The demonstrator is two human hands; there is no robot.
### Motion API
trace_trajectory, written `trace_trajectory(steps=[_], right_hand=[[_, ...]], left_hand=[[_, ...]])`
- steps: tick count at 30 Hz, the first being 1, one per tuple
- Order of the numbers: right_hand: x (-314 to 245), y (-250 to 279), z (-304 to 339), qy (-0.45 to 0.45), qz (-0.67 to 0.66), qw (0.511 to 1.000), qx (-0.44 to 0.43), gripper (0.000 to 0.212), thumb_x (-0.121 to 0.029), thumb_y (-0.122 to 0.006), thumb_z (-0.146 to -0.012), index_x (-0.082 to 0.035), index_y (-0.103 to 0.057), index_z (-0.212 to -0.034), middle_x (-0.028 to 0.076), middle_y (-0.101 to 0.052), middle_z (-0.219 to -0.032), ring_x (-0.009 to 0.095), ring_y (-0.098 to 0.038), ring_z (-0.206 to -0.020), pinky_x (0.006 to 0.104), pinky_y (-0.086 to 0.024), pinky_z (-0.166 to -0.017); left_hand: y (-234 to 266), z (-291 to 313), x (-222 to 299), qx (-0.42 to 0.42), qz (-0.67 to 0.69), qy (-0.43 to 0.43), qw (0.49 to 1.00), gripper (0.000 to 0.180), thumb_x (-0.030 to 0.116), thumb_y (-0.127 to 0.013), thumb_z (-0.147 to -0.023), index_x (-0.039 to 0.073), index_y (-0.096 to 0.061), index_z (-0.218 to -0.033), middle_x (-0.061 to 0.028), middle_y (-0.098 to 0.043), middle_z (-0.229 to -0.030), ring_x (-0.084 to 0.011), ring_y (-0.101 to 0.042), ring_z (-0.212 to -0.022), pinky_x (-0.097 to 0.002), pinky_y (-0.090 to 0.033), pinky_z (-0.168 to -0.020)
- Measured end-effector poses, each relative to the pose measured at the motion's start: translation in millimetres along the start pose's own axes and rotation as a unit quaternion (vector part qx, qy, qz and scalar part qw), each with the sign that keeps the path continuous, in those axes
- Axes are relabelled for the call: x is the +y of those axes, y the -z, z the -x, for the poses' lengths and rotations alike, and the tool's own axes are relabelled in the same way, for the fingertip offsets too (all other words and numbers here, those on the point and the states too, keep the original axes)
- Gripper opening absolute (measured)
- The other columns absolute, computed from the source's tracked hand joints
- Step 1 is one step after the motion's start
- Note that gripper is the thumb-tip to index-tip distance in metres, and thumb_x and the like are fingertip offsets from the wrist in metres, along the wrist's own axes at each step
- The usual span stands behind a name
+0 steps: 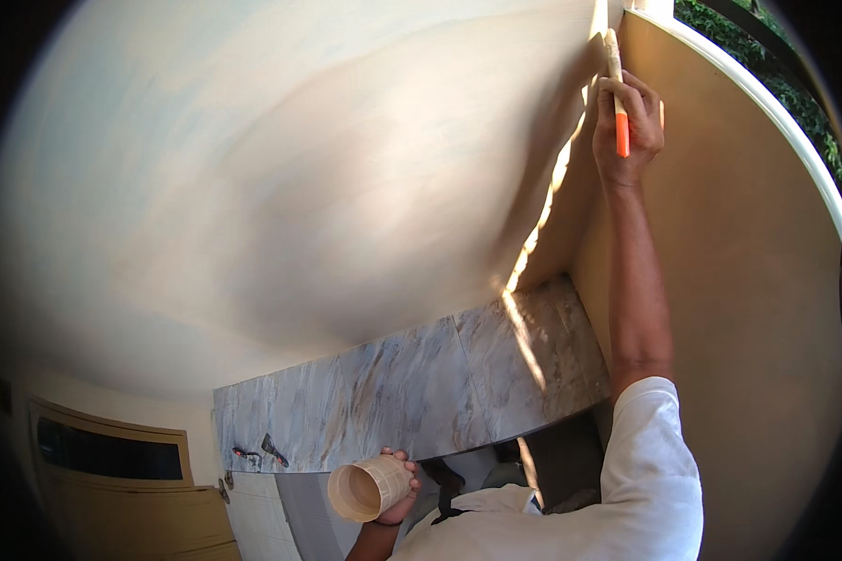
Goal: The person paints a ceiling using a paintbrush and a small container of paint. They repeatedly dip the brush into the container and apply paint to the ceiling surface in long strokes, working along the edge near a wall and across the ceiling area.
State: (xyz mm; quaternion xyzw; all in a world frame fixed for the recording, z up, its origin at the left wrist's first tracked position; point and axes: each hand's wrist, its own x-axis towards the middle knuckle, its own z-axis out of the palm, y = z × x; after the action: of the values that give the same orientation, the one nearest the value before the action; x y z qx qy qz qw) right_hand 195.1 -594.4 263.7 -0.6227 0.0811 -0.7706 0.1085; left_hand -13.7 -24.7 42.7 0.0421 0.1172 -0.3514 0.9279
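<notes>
- Lower left of centre: one cup (374, 486), pale beige, tilted, mouth toward the viewer, near the front edge of the marbled tabletop (402, 393). Contents not readable.
- Left hand (404, 503): curled around the right end of the cup, spread only to the cup's girth; gripping nothing else visible.
- Upper right: one brush-like tool (620, 107), pale handle with orange butt end, nearly upright, raised near the top of the corner between the broad pale wall (346, 187) and the tan side wall (730, 299).
- Right hand (631, 131): fingers folded in around the handle, little gap left; arm stretched well up.
- Step in hand, judged: brush work high in the wall corner. Contact at the working end not confirmable from this view.
- Next move, judged: calls for a light, controlled stroke along the corner, with the cup kept steady; possible trouble judging coverage beside the bright sunlight strip (554, 182).
- Counts, left to right: tan door-like panel (126, 510), 1; red-and-dark tool (247, 455), 1; dark flat tool (273, 450), 1, just beside the former on the tabletop's left end, exact kinds uncertain; cup, 1; hands, 2; brush-like tool, 1; walls at the corner, 2.
- Far right, past the side wall's white edge: green foliage (814, 112), not countable.
</notes>
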Motion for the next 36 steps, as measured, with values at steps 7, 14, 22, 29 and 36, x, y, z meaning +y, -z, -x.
trace_trajectory(steps=[7, 14, 22, 29, 36], right_hand=[[-49.8, -12.7, 117.7, -0.023, -0.032, 0.991, -0.127, 0.027, -0.001, -0.081, -0.073, -0.014, -0.076, -0.096, 0.011, -0.072, -0.105, 0.03, -0.069, -0.098, 0.0378, -0.059, -0.081], [-83.8, 17.5, 143.0, -0.088, -0.139, 0.976, -0.143, 0.024, 0.006, -0.08, -0.077, -0.01, -0.074, -0.094, 0.014, -0.071, -0.108, 0.029, -0.069, -0.096, 0.0374, -0.058, -0.082], [-84.6, -20.1, 166.4, -0.108, 0.01, 0.992, -0.069, 0.019, -0.002, -0.081, -0.079, -0.014, -0.076, -0.092, 0.01, -0.071, -0.101, 0.029, -0.068, -0.093, 0.0388, -0.056, -0.081], [-263.5, -40.8, 210.9, -0.052, -0.328, 0.899, -0.285, 0.021, 0.004, -0.081, -0.074, -0.009, -0.074, -0.088, 0.01, -0.073, -0.105, 0.026, -0.07, -0.095, 0.0362, -0.058, -0.08], [-185.9, -53.6, 182.0, -0.332, -0.398, 0.819, -0.244, 0.01, 0.004, -0.075, -0.084, -0.002, -0.074, -0.092, 0.013, -0.074, -0.109, 0.019, -0.07, -0.1, 0.0329, -0.058, -0.088]], left_hand=[[18.4, 2.5, -2.3, -0.002, 0.002, -0.013, 1.0, 0.05, 0.039, -0.07, -0.094, 0.014, -0.058, -0.136, -0.0102, -0.057, -0.136, -0.0318, -0.055, -0.127, -0.0506, -0.049, -0.1], [-3.0, 10.3, 0.1, -0.019, 0.026, -0.004, 0.999, 0.05, 0.04, -0.07, -0.094, 0.015, -0.058, -0.136, -0.0099, -0.057, -0.136, -0.0309, -0.054, -0.127, -0.0508, -0.049, -0.099], [31.9, 32.3, 2.7, -0.047, 0.042, -0.054, 0.997, 0.049, 0.04, -0.065, -0.098, 0.013, -0.057, -0.138, -0.0123, -0.055, -0.136, -0.0345, -0.053, -0.129, -0.0527, -0.05, -0.1], [42.1, 34.3, 50.9, -0.026, 0.06, -0.007, 0.998, 0.05, 0.041, -0.066, -0.097, 0.013, -0.057, -0.137, -0.0119, -0.057, -0.136, -0.0334, -0.053, -0.128, -0.0515, -0.05, -0.099], [31.5, 33.2, 125.0, -0.046, 0.002, 0.047, 0.998, 0.05, 0.044, -0.065, -0.098, 0.015, -0.057, -0.138, -0.0103, -0.058, -0.137, -0.0321, -0.054, -0.128, -0.0513, -0.05, -0.099]])
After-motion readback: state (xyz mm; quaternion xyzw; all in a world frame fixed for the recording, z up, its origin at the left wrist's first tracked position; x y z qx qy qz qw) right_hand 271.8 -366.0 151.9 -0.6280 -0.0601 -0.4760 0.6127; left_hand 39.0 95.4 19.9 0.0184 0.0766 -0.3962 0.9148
